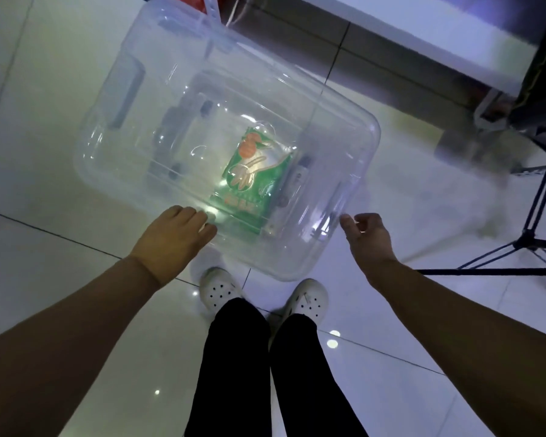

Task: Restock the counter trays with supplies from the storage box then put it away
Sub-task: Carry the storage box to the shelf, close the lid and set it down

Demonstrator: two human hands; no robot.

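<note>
The floor point(60, 190) is pale glossy tile with dark grout lines, and ceiling lights show on it as small bright spots near the person's feet. At the far right runs a white counter edge point(423, 42) with shadow beneath it. A black tripod point(530, 228) stands at the right, one leg stretching along the floor toward the near side. Something red and blue sits at the far edge, too cut off to identify.

The box point(139, 99) is a large clear plastic tub with rounded corners, seen from above and lying at a slant, its long side running from far left to near right. It is blurred, and I cannot tell whether it rests on the tile or is held just above it. A grey handle shows on its far left wall. Through the plastic lies a green packet point(256, 175) with an orange and white picture, toward the near end, beside a few small dark pieces too smeared to name.

The left hand point(174, 238) is on the box's near edge, fingers curled over it. The right hand point(368, 236) is at the near right corner, fingers loosely bent, thumb against the rim; whether it truly grips I cannot tell.

White clogs point(221, 290) and black trousers point(237, 367) stand just near the box.
</note>
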